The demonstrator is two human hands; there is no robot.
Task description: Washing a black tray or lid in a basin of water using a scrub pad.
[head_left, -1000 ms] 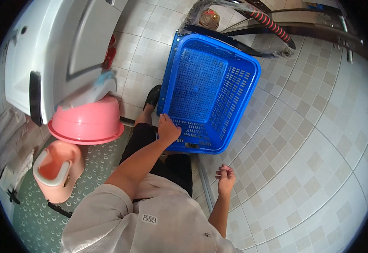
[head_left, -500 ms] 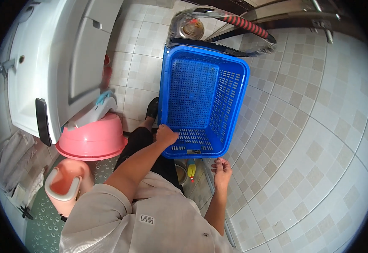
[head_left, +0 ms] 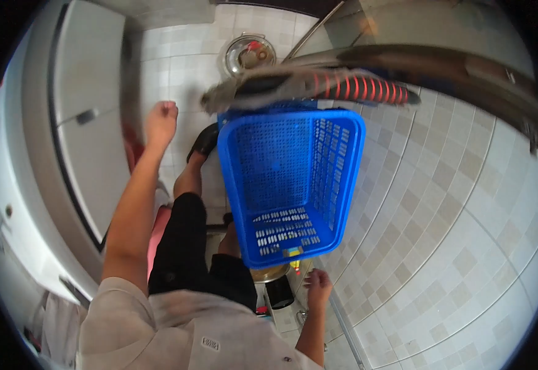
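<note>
A blue plastic basket [head_left: 275, 166] with slotted sides stands in front of me, tipped so that I look down into it. Beyond its far rim runs a black handle with a red-striped grip [head_left: 361, 89], partly wrapped in clear plastic. My left hand [head_left: 162, 122] is raised out to the left of the basket, its fingers curled into a loose fist with nothing visible in them. Just below the basket's near right corner, my right hand [head_left: 318, 287] hangs apart from the rim, fingers loosely bent and separated, holding nothing that I can see.
A tiled wall [head_left: 429, 203] rises on the right, with a white cabinet [head_left: 90, 68] on the left. A round metal pot [head_left: 249, 54] sits on the floor beyond the handle. Near the basket's front are a yellow bottle-like thing [head_left: 297, 265] and a black cylinder [head_left: 279, 293].
My left hand has left the basket's near left rim and swung up and to the left. The right hand has dropped slightly away from the rim. The view has shifted and my leg has stepped forward.
</note>
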